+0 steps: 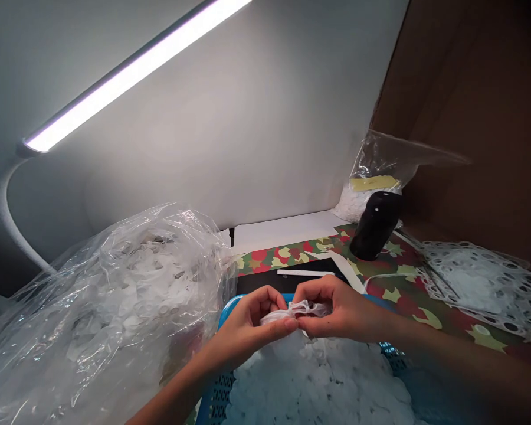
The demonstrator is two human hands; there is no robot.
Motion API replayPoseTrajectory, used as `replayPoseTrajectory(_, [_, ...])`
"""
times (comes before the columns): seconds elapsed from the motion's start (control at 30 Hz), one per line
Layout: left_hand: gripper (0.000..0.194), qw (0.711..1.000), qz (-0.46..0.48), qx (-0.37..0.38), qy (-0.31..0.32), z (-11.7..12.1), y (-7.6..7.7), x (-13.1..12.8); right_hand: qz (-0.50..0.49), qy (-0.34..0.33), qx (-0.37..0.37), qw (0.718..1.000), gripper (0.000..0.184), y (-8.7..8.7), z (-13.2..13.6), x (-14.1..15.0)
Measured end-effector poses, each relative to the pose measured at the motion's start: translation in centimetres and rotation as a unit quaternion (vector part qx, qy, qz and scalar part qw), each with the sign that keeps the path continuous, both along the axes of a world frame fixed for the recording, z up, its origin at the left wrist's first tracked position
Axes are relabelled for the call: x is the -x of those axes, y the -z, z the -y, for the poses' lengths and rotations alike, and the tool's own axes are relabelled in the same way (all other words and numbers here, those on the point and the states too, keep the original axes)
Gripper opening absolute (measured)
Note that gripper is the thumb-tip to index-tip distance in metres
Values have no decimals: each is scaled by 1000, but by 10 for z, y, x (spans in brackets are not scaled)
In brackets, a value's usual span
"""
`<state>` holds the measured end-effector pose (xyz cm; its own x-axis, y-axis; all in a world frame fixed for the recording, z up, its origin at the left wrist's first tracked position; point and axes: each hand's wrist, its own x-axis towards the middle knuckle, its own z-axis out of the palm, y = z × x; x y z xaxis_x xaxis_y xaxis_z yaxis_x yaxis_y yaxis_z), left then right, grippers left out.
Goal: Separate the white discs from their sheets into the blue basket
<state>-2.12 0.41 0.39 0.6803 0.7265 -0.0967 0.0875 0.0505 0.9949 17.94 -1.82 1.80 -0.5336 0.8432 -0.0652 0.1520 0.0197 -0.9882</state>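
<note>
We saw both hands raised over a blue basket (pixel 228 308), working at one soft, crumpled white piece (pixel 310 308) bunched between them. The left hand (pixel 260 316) had its thumb laid along the near side of the piece and its fingers curled behind, so its grip was drawn in close around the left end. The right hand (pixel 336 308) pinched the other end, thumb below and fingers bent over the top, its grip closed down to the thickness of the folds. The two thumb tips nearly met in the middle. Below, we could see a heap of thin white pieces (pixel 318 383) filling the basket. To its left slumped a large clear bag (pixel 128 301), full of white scraps, with a lit lamp (pixel 137 74) slanting above. Behind the basket we noted a white strip (pixel 305 273) lying across a flat black item (pixel 265 283) on the bench (pixel 393 282), which had a camouflage pattern. Farther back, a black bottle (pixel 376 227) stood tilted in our view before a smaller clear bag (pixel 380 153) with a yellow label (pixel 374 183), and white perforated sheets (pixel 482 283) lay piled at the right.
</note>
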Motion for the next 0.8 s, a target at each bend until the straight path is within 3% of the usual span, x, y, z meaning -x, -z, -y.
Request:
replayPoseTrajectory(0.2, [28, 997, -46, -41, -43, -3, 0, 2, 44, 41, -70, 996, 12, 2, 1, 1])
replayPoseTrajectory(0.43, [22, 994, -40, -101, -33, -1, 0, 4, 82, 52, -88, 991, 12, -1, 3, 3])
replayPoseTrajectory(0.8, [23, 994, -55, -91, -10, 2, -3, 4, 107, 48, -116, 986, 10, -4, 7, 4])
